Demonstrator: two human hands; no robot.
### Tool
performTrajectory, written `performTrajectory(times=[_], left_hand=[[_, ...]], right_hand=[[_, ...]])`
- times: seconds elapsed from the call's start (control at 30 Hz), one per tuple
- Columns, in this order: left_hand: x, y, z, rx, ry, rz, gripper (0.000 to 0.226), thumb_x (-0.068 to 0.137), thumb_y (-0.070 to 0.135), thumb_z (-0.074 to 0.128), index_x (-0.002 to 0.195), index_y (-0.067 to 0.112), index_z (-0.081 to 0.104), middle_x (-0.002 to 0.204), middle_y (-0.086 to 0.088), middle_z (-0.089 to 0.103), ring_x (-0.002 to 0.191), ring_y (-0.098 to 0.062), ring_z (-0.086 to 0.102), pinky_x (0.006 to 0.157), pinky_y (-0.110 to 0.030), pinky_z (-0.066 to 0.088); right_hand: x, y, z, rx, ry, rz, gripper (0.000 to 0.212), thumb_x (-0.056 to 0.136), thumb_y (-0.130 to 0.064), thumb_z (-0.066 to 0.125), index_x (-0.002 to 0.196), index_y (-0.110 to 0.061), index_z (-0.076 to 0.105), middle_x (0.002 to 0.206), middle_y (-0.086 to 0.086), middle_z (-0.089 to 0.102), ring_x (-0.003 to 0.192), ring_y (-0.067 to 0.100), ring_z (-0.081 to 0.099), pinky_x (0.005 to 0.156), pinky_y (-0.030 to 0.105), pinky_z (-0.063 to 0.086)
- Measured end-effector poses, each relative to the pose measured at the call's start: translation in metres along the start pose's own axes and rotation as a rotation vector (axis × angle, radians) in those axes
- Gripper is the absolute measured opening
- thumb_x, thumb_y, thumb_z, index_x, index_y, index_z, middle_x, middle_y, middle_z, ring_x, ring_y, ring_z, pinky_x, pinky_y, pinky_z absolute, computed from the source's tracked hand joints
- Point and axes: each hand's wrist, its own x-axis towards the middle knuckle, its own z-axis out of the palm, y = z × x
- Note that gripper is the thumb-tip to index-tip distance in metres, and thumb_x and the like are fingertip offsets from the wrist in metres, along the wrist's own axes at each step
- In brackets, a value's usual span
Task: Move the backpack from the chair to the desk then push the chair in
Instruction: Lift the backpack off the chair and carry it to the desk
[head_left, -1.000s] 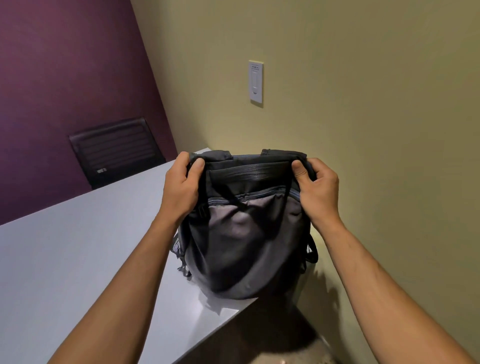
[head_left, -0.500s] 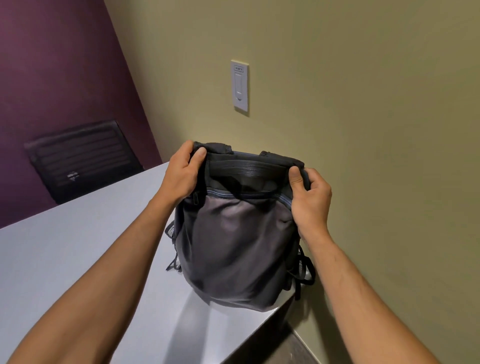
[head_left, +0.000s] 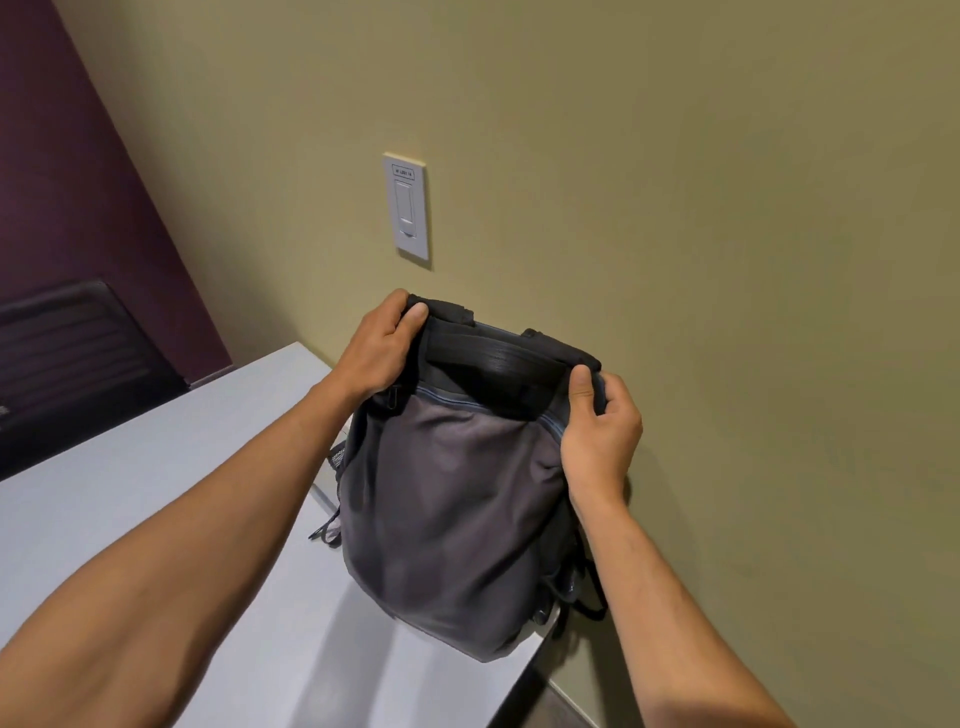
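The backpack (head_left: 457, 499) stands upright on the desk (head_left: 156, 499), at the desk's near right corner, close against the olive wall (head_left: 727, 260). Its bottom sits on the white top, and the near lower edge reaches almost to the desk's front edge. The grey front panel faces the camera; above it runs a blue-grey zip line and then a black top band.

The left hand (head_left: 376, 348) is closed on the backpack's top left corner, thumb over the front and fingers wrapped behind the black edge. The right hand (head_left: 597, 431) is closed on the top right corner, thumb pressing on the front of the black band and fingers curled around the side. Both forearms reach in from the bottom of the view, one on each side of the backpack.

A dark mesh pocket and loose cords show at the backpack's left side, lying over the desk. Black straps hang at its right side, between the backpack and the wall.

A white switch (head_left: 408, 208) is mounted on the wall above the backpack. Beyond the desk's far edge, left of the backpack, a black chair (head_left: 67, 353) back stands against the purple wall (head_left: 67, 182). Whether this is the task's chair cannot be told.
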Motion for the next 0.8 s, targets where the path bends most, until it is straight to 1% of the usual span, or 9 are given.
performTrajectory(times=[0.1,0.2,0.3,0.37,0.43,0.5,0.57,0.63,0.8], left_hand=[[0.012,-0.004,0.011,0.010,-0.041,0.001,0.033,0.101,0.033,0.041,0.082,0.007,0.040,0.074,0.001,0.046,0.066,-0.010,0.037,0.059,-0.017,0.033],[0.014,-0.011,0.023,0.025,-0.022,0.003,0.033,0.102,0.032,0.040,0.083,0.005,0.042,0.080,-0.007,0.049,0.071,-0.016,0.040,0.060,-0.027,0.031],[0.007,-0.020,0.032,0.057,0.035,0.074,0.028,0.103,0.027,0.039,0.088,0.005,0.047,0.088,-0.008,0.048,0.081,-0.019,0.043,0.072,-0.030,0.032],[0.001,-0.027,0.038,0.042,0.056,0.059,0.024,0.103,0.027,0.039,0.104,0.006,0.051,0.101,-0.007,0.050,0.097,-0.022,0.046,0.087,-0.035,0.037],[-0.007,-0.036,0.046,-0.009,0.062,-0.049,0.034,0.102,0.034,0.040,0.125,0.009,0.047,0.121,-0.009,0.049,0.115,-0.023,0.044,0.102,-0.038,0.034],[-0.015,-0.045,0.052,-0.083,0.052,-0.184,0.048,0.100,0.044,0.041,0.136,0.013,0.038,0.134,-0.008,0.043,0.124,-0.021,0.040,0.108,-0.038,0.032],[-0.018,-0.051,0.057,-0.168,0.037,-0.294,0.054,0.097,0.050,0.042,0.136,0.013,0.035,0.136,-0.007,0.044,0.124,-0.022,0.043,0.107,-0.040,0.035],[-0.015,-0.051,0.058,-0.229,0.036,-0.357,0.046,0.097,0.049,0.043,0.127,0.014,0.037,0.129,-0.007,0.049,0.118,-0.022,0.048,0.099,-0.038,0.039],[-0.001,-0.043,0.063,-0.326,0.094,-0.342,0.029,0.100,0.041,0.039,0.113,0.015,0.036,0.105,0.004,0.052,0.101,-0.015,0.052,0.086,-0.030,0.040]], right_hand=[[0.005,0.005,-0.003,-0.038,0.020,0.013,0.034,0.095,-0.044,0.055,0.066,-0.029,0.046,0.056,-0.022,0.048,0.055,0.005,0.038,0.053,0.017,0.033],[0.007,0.010,-0.003,-0.082,0.004,0.015,0.033,0.095,-0.044,0.054,0.069,-0.025,0.050,0.058,-0.018,0.050,0.056,0.004,0.042,0.053,0.016,0.035],[0.004,0.015,-0.003,-0.123,0.010,0.029,0.026,0.095,-0.046,0.053,0.082,-0.023,0.055,0.071,-0.014,0.058,0.068,0.005,0.052,0.059,0.013,0.039],[0.002,0.019,-0.002,-0.142,0.022,0.058,0.023,0.095,-0.047,0.052,0.094,-0.025,0.056,0.085,-0.014,0.063,0.081,0.008,0.058,0.067,0.015,0.041],[-0.002,0.025,-0.002,-0.153,0.028,0.097,0.028,0.095,-0.050,0.049,0.105,-0.024,0.055,0.098,-0.009,0.065,0.094,0.012,0.060,0.077,0.022,0.045],[-0.006,0.033,-0.002,-0.169,0.023,0.154,0.041,0.094,-0.055,0.047,0.116,-0.021,0.053,0.113,-0.003,0.064,0.106,0.017,0.059,0.088,0.031,0.047],[-0.009,0.041,-0.003,-0.196,0.006,0.230,0.057,0.092,-0.062,0.044,0.129,-0.018,0.048,0.129,0.003,0.059,0.119,0.021,0.054,0.100,0.038,0.044],[-0.011,0.047,-0.005,-0.203,-0.017,0.295,0.070,0.091,-0.065,0.040,0.140,-0.015,0.040,0.142,0.005,0.050,0.130,0.023,0.046,0.109,0.040,0.038],[-0.003,0.045,-0.001,-0.138,0.049,0.318,0.064,0.098,-0.055,0.036,0.147,-0.014,0.033,0.152,0.005,0.039,0.140,0.022,0.036,0.116,0.036,0.028]])
